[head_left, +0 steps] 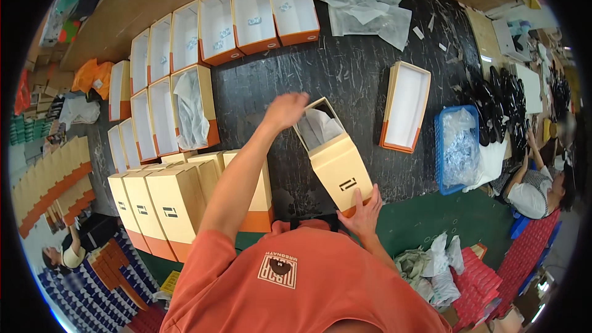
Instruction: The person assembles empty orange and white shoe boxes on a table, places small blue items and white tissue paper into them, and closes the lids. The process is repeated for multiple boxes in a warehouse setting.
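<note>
In front of me a cream and orange shoebox (343, 169) stands at a slant. Its lid covers the near part, while white wrapping paper (319, 127) shows in the uncovered far part. My right hand (364, 213) grips the near end of this box, thumb on top and fingers along the side. My left hand (287, 111) hovers by the box's far left corner, slightly smeared, and I cannot make out whether its fingers touch the rim. Off to the right, an open shoebox (407, 105) with a white inside lies apart.
Several open boxes (250, 15) line the back and left; one holds wrapping paper (191, 111). Lidded shoeboxes (169, 209) stand near left. Loose paper sheets (364, 6) lie at the back. A blue basket (441, 154) of small clear packets and black shoes (493, 108) are on the right.
</note>
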A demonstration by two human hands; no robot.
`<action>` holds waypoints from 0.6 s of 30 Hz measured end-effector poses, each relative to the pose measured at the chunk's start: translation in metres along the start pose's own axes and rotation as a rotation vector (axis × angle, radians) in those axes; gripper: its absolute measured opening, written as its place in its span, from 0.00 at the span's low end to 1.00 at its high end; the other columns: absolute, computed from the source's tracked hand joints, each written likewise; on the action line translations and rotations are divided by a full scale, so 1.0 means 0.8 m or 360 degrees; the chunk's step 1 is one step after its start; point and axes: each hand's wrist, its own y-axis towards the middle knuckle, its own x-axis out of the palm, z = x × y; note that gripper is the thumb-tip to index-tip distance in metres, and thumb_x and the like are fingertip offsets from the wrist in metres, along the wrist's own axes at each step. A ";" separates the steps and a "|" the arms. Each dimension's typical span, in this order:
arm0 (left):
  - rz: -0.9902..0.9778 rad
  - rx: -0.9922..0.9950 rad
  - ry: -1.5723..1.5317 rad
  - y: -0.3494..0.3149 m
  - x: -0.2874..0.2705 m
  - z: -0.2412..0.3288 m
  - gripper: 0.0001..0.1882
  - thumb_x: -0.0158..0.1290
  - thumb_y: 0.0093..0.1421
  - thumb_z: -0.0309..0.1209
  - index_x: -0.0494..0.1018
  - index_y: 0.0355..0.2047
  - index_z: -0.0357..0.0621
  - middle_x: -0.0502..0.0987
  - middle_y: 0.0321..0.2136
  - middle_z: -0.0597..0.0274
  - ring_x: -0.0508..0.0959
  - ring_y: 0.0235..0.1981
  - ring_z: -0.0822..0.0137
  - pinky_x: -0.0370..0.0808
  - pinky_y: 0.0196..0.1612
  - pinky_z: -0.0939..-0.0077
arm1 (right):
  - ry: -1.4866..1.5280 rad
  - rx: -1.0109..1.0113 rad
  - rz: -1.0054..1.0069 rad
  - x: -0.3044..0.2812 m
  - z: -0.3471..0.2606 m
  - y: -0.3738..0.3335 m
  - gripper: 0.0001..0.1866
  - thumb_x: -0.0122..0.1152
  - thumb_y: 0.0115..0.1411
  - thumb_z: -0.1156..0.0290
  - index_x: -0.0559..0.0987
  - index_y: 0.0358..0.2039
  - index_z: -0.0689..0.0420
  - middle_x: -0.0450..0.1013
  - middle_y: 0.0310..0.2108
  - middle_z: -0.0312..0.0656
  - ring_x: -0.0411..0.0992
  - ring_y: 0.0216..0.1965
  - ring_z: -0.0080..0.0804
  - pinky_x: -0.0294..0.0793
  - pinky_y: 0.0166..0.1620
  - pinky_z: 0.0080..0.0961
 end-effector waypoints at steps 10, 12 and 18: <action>-0.0411 -0.0036 -0.0362 0.026 0.035 -0.059 0.24 0.55 0.64 0.49 0.80 0.50 0.44 0.81 0.48 0.48 0.78 0.52 0.47 0.73 0.57 0.61 | -0.0085 0.0130 -0.0207 0.005 -0.070 0.156 0.53 0.75 0.41 0.48 0.64 0.69 0.39 0.42 0.71 0.61 0.52 0.62 0.66 0.56 0.59 0.60; -0.0015 0.0009 -0.0038 0.021 0.016 -0.066 0.24 0.57 0.62 0.49 0.81 0.49 0.44 0.79 0.49 0.48 0.77 0.53 0.48 0.72 0.57 0.59 | -0.0088 0.0116 -0.0156 0.004 -0.073 0.150 0.53 0.75 0.41 0.48 0.63 0.70 0.40 0.43 0.70 0.62 0.53 0.62 0.66 0.56 0.59 0.59; 0.1032 -0.0989 0.1145 -0.049 -0.105 -0.143 0.27 0.66 0.52 0.45 0.72 0.44 0.38 0.74 0.45 0.46 0.76 0.49 0.50 0.76 0.49 0.59 | 0.0413 -0.0073 0.0105 0.000 -0.103 0.080 0.56 0.74 0.41 0.50 0.60 0.71 0.47 0.45 0.70 0.64 0.52 0.64 0.67 0.57 0.59 0.61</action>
